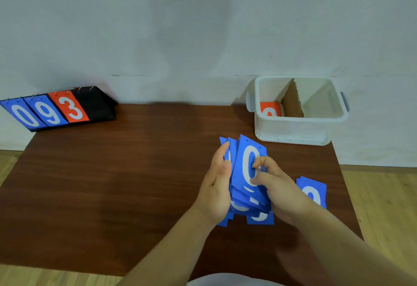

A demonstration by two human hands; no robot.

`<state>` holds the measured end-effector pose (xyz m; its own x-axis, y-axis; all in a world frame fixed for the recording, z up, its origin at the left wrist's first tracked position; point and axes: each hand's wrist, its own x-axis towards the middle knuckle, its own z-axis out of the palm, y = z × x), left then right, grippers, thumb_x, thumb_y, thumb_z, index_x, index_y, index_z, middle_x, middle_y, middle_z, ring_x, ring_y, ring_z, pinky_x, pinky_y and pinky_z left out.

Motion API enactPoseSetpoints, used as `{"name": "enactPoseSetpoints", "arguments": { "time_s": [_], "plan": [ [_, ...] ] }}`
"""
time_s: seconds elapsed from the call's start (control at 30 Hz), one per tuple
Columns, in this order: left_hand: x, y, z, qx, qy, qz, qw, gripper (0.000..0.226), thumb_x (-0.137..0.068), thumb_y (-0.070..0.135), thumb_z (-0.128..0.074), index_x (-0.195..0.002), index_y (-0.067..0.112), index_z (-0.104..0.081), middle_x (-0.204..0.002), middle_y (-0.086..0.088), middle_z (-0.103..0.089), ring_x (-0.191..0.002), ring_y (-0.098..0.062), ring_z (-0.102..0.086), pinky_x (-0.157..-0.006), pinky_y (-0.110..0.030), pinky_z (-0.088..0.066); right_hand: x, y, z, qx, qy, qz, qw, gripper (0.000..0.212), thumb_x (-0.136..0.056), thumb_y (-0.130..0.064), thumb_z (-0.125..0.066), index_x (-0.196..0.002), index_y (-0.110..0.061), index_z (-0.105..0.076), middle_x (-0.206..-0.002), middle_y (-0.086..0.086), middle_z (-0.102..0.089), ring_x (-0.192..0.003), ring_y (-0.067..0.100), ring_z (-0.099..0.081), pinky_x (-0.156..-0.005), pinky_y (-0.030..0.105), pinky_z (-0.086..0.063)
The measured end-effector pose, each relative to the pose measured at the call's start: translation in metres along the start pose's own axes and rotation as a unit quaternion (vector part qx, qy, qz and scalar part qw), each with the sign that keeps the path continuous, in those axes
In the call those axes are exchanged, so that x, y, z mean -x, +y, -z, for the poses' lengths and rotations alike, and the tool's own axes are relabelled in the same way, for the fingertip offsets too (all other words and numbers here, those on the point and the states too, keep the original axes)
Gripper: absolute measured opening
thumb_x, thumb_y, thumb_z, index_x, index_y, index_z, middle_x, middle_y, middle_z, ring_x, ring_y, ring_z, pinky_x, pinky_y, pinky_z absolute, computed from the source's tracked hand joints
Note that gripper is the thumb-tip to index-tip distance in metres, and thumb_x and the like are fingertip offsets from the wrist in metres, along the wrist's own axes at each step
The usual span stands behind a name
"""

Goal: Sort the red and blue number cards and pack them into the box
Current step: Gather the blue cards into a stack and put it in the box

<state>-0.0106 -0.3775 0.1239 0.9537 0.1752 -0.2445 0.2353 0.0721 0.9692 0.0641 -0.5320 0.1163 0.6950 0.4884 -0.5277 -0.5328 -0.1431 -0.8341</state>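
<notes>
- Wooden table, pale wall: left hand and right hand both grip the blue card stack, long edge pointing away.
- Ahead and rightward sits the box, nearer the right hand.

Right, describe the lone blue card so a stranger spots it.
Find the white box, far right on the table. Nearer, right of the right hand, one blue card lies flat. Unlike the stacked blue cards, no hand holds it.
</notes>
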Motion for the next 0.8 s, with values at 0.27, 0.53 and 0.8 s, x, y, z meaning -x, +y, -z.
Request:
{"name": "enactPoseSetpoints", "arguments": {
  "time_s": [0.27,0.53,0.8],
  "plan": [
    [-0.020,-0.037,-0.021,-0.120,0.053,0.016,0.991,0.054,-0.105,0.054,-0.033,-0.156,0.039,-0.025,-0.110,0.013,-0.065,-0.099,0.001,-0.060,-0.090,-0.033,-0.049,0.004,0.010,0.046,0.049,0.065,-0.002,0.997,0.026,-0.082,-0.008,-0.069,-0.090,-0.030,-0.058,-0.091,0.012,-0.054,-0.077,0.030,-0.053,-0.069,0.043,-0.041],
    [-0.030,-0.118,-0.013,-0.405,0.162,0.293,0.851,0.108,-0.083,0.053,-0.076,-0.160,0.030,-0.003,-0.153,-0.005,-0.031,-0.139,-0.030,-0.036,-0.104,-0.047,-0.045,0.010,0.028,0.085,0.203,0.148,-0.049,0.967,0.026,-0.092,-0.003,-0.066,-0.102,-0.023,-0.053,-0.098,0.009,-0.062,-0.078,0.030,-0.067,-0.061,0.038,-0.053],
    [-0.028,-0.144,-0.021,-0.439,0.157,0.290,0.836,0.123,-0.078,0.041,-0.085,-0.156,0.039,0.010,-0.140,-0.006,-0.024,-0.124,-0.026,-0.046,-0.096,-0.039,-0.053,0.014,0.038,0.087,0.236,0.156,-0.074,0.956,0.024,-0.092,-0.005,-0.067,-0.104,-0.022,-0.054,-0.102,0.001,-0.063,-0.084,0.025,-0.070,-0.072,0.047,-0.060]
  ]
}}
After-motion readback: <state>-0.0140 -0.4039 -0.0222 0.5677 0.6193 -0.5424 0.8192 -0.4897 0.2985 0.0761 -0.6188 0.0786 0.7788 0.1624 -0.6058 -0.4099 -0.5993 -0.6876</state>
